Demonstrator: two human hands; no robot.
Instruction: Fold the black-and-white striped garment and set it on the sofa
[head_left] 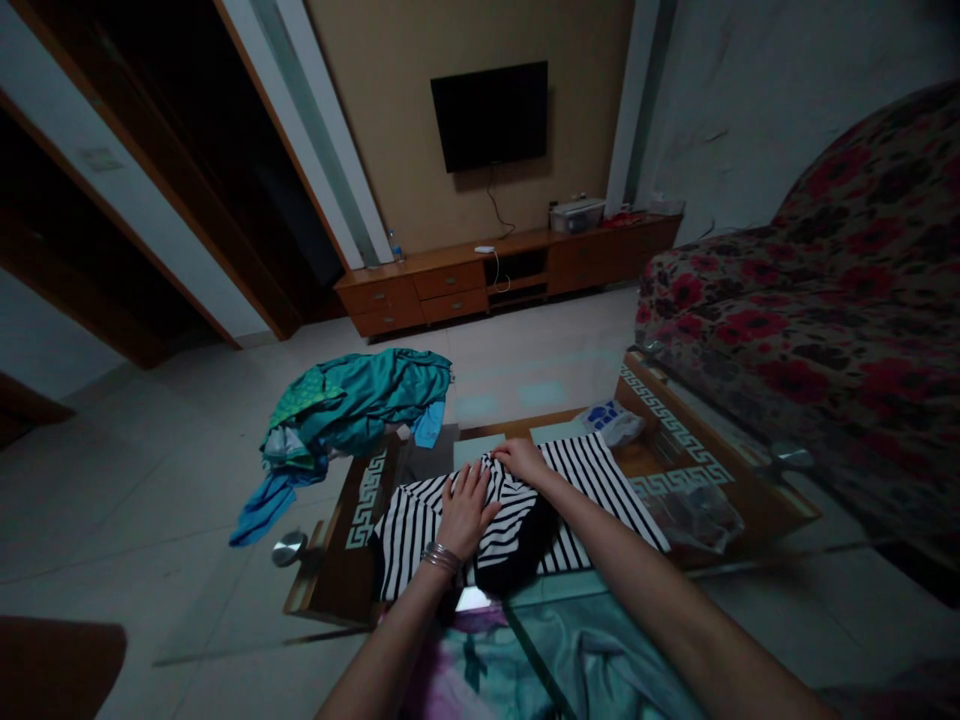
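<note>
A black-and-white striped shirt (592, 480) with black trim lies spread across a glass-topped coffee table, part of it folded over in the middle. My left hand (463, 512), with bangles at the wrist, rests flat on the stripes, fingers stretched out. Just right of it, my right hand (520, 460) has its fingers curled down on the cloth at the fold's far edge, pinching it. A black part of the shirt bunches between my forearms. Teal and purple cloth (585, 650) shows below, close to my body.
Heaped teal and blue clothes (367, 400) lie at the coffee table's (337, 560) far left. Plastic bags (615, 422) show at its right. A flowered sofa (817, 300) stands on the right. Beyond are a wooden TV cabinet (450, 290) and a wall-mounted television (491, 115).
</note>
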